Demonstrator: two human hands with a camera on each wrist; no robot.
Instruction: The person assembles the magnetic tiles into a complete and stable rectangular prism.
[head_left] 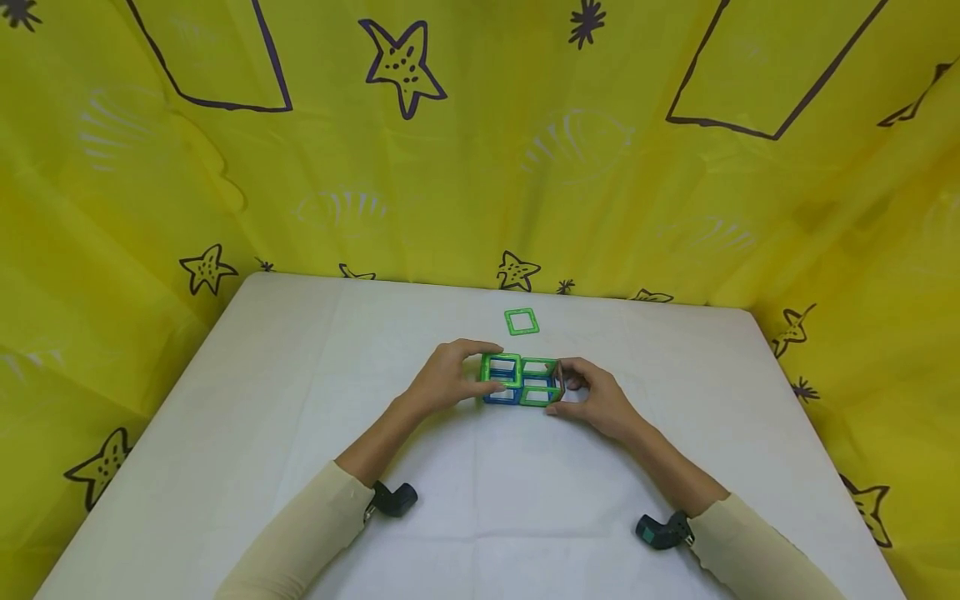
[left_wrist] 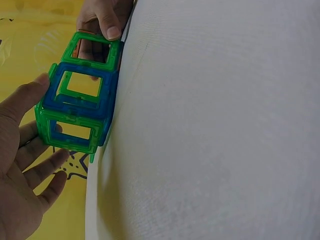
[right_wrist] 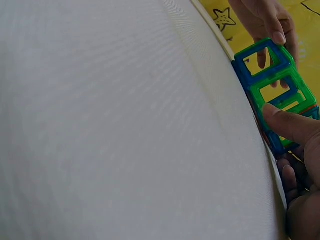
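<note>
Two joined cubes of see-through magnetic tiles (head_left: 520, 372), with green and blue square frames, rest on the table between my hands. My left hand (head_left: 447, 382) grips the left cube, thumb at the near side and fingers at the far side of its green top frame. At the other end, my right hand (head_left: 600, 398) holds the right cube by its end, where a reddish tile (head_left: 559, 379) shows. In the left wrist view, the left thumb (left_wrist: 35, 92) touches a green edge. The right thumb (right_wrist: 287, 121) presses the near side in the right wrist view; some right fingers are hidden.
A loose green square tile (head_left: 523, 332) lies flat just beyond the cubes. White cloth covers the table (head_left: 480, 517). A yellow curtain (head_left: 480, 167) with drawn starfish stands behind and along both sides.
</note>
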